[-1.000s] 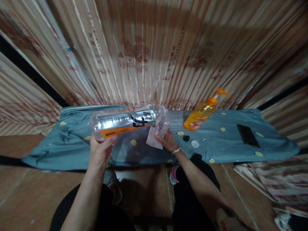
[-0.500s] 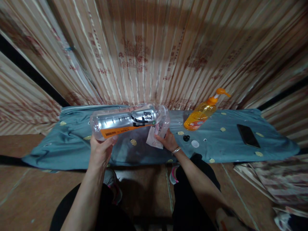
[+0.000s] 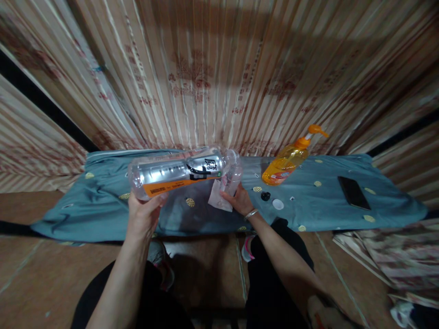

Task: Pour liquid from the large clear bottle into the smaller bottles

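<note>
My left hand (image 3: 146,212) is wrapped round the base end of a large clear plastic bottle (image 3: 178,171) with a silver and orange label. The bottle lies nearly level in the air, its neck toward the right. My right hand (image 3: 240,200) grips a smaller clear bottle (image 3: 233,171), whose upper end meets the large bottle's neck. Whether liquid passes between them I cannot tell. A white tissue (image 3: 218,198) is behind or under the small bottle, by my right fingers. Just right of that hand, a black cap (image 3: 265,196) and a white round cap (image 3: 277,204) lie on the cloth.
A pump bottle of orange liquid (image 3: 286,162) stands at the back right. Farther right lies a black phone (image 3: 354,193). Everything rests on a teal patterned cloth (image 3: 103,196) over a narrow surface. A pleated curtain (image 3: 219,82) hangs close behind.
Almost nothing differs. Both hands keep the two bottles in the same place, with only a very slight shift of the small bottle.
</note>
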Demonstrator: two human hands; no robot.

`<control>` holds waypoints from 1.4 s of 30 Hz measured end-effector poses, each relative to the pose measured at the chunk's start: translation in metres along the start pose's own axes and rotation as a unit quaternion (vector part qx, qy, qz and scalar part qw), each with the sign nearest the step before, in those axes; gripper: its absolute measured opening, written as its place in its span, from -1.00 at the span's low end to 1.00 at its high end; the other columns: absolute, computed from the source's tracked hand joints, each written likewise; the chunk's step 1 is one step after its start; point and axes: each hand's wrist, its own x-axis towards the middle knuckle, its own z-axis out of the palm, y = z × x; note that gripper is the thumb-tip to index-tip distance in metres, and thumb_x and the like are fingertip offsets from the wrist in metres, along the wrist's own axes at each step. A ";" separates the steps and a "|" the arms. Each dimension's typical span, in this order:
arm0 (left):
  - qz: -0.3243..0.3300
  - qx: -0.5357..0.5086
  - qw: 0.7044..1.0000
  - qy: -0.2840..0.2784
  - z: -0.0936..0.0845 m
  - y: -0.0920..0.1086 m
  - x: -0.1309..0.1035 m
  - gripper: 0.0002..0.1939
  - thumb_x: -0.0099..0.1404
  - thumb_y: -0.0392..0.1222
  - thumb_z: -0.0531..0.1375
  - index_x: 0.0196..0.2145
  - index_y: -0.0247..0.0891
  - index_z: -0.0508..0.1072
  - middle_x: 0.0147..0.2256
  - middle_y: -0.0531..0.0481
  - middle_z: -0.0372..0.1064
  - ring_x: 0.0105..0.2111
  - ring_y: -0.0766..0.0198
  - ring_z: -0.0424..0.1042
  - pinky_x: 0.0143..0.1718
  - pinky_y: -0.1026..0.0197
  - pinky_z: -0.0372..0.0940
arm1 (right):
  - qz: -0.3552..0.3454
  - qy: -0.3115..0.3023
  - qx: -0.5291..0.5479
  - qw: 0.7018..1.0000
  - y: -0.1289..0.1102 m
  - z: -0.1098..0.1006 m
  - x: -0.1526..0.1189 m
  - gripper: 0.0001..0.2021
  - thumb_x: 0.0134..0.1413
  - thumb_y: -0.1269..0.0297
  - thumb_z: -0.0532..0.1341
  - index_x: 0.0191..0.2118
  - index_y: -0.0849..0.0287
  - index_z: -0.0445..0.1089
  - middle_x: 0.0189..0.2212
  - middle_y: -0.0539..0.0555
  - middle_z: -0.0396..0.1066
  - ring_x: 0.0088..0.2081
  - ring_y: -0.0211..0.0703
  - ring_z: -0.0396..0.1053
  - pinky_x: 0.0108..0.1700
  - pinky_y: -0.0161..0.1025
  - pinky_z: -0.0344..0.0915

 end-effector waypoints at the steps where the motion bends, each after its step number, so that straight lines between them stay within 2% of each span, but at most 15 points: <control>1: -0.001 -0.001 1.000 0.001 0.000 0.000 0.000 -0.58 -0.34 -0.31 0.54 -0.49 -0.27 0.48 -0.61 0.12 0.32 -0.64 0.43 0.20 -0.67 0.37 0.11 | -0.002 0.000 -0.002 1.000 0.000 0.000 0.000 -0.42 0.06 0.21 0.42 0.17 0.12 0.26 0.03 0.27 0.57 0.03 0.16 0.58 0.11 0.07 0.51; 10: -0.006 -0.016 1.000 0.005 -0.004 -0.003 0.001 -0.53 -0.36 -0.30 0.56 -0.42 -0.32 0.51 -0.57 0.06 0.36 -0.61 0.41 0.23 -0.66 0.35 0.10 | -0.009 0.005 -0.016 1.000 0.003 0.002 0.001 -0.41 0.05 0.20 0.42 0.18 0.10 0.27 0.04 0.24 0.57 0.01 0.12 0.59 0.10 0.05 0.51; 13: 0.000 -0.005 1.000 -0.007 -0.006 -0.005 0.001 -0.52 -0.31 -0.26 0.57 -0.40 -0.29 0.50 -0.55 0.07 0.35 -0.60 0.40 0.22 -0.64 0.34 0.10 | -0.009 0.007 -0.014 1.000 0.004 0.002 0.001 -0.41 0.05 0.20 0.42 0.19 0.04 0.26 0.04 0.20 0.57 0.01 0.12 0.59 0.10 0.06 0.51; 17: -0.001 -0.002 1.000 -0.010 -0.008 -0.006 0.001 -0.51 -0.28 -0.24 0.58 -0.37 -0.27 0.49 -0.52 0.08 0.36 -0.58 0.40 0.23 -0.62 0.34 0.10 | -0.005 0.001 -0.013 1.000 0.004 0.002 0.000 -0.41 0.06 0.20 0.42 0.19 0.07 0.25 0.04 0.22 0.57 0.01 0.13 0.60 0.10 0.06 0.52; 21: -0.001 -0.001 1.000 -0.012 -0.007 -0.004 0.001 -0.51 -0.29 -0.25 0.57 -0.37 -0.26 0.50 -0.53 0.09 0.36 -0.59 0.40 0.23 -0.63 0.34 0.10 | -0.010 0.003 -0.017 1.000 0.004 0.002 0.001 -0.41 0.07 0.20 0.41 0.19 0.11 0.24 0.05 0.28 0.56 0.03 0.15 0.58 0.11 0.06 0.50; 25: -0.005 -0.007 1.000 -0.005 -0.006 -0.003 0.001 -0.51 -0.31 -0.28 0.57 -0.38 -0.26 0.50 -0.55 0.10 0.35 -0.60 0.41 0.22 -0.64 0.34 0.10 | -0.016 0.009 -0.021 1.000 0.005 0.003 0.001 -0.43 0.08 0.20 0.41 0.17 0.09 0.24 0.03 0.25 0.58 0.01 0.13 0.59 0.09 0.05 0.51; 30: -0.002 -0.013 1.000 -0.007 -0.006 -0.004 0.001 -0.52 -0.29 -0.31 0.55 -0.36 -0.29 0.50 -0.53 0.07 0.37 -0.60 0.40 0.23 -0.64 0.34 0.08 | -0.018 0.005 -0.016 1.000 0.006 0.002 0.001 -0.41 0.07 0.19 0.42 0.19 0.07 0.23 0.09 0.24 0.55 0.05 0.11 0.57 0.12 0.05 0.50; 37: -0.008 -0.011 1.000 -0.005 -0.005 -0.003 0.002 -0.51 -0.31 -0.28 0.57 -0.38 -0.28 0.49 -0.55 0.10 0.36 -0.61 0.42 0.23 -0.65 0.36 0.10 | -0.006 0.003 -0.024 1.000 0.006 0.004 0.001 -0.38 0.06 0.19 0.43 0.19 0.13 0.23 0.09 0.31 0.54 0.06 0.17 0.57 0.14 0.08 0.49; 42: 0.006 -0.014 1.000 -0.012 -0.005 -0.003 0.002 -0.52 -0.31 -0.29 0.56 -0.38 -0.30 0.50 -0.55 0.07 0.36 -0.61 0.41 0.23 -0.66 0.34 0.08 | -0.010 0.001 -0.011 1.000 0.007 0.004 0.002 -0.37 0.06 0.19 0.42 0.21 0.10 0.22 0.07 0.25 0.55 0.05 0.14 0.58 0.14 0.08 0.48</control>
